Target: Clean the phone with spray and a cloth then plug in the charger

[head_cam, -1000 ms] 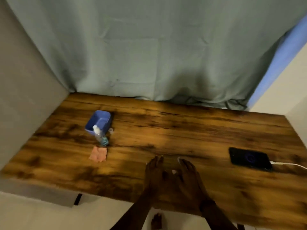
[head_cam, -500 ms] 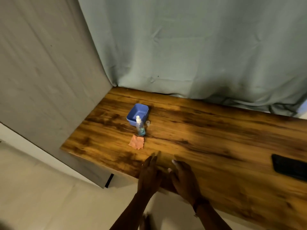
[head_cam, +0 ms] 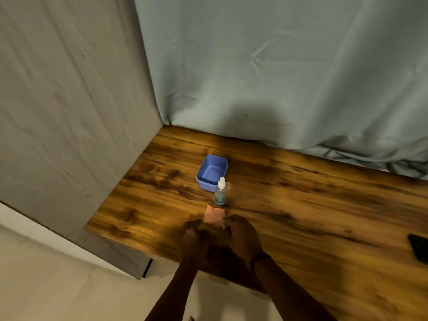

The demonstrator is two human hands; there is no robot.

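- Step in hand, as I judge it: fetching the cloth [head_cam: 214, 215]; left hand [head_cam: 194, 242] and right hand [head_cam: 240, 237] sit low over the surface [head_cam: 324, 205] at the cloth's near edge
- Fingers [head_cam: 232, 225] blurred; cannot tell whether they pinch the cloth or merely touch it
- Next move calls for lifting the cloth; the spray bottle [head_cam: 221, 193] stands just behind it
- Phone [head_cam: 419, 247] well apart at the right edge, cut off; charger probably beyond view

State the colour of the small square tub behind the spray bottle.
Periwinkle blue, inside and out. The small square plastic tub shows best in the head view, the only one given.
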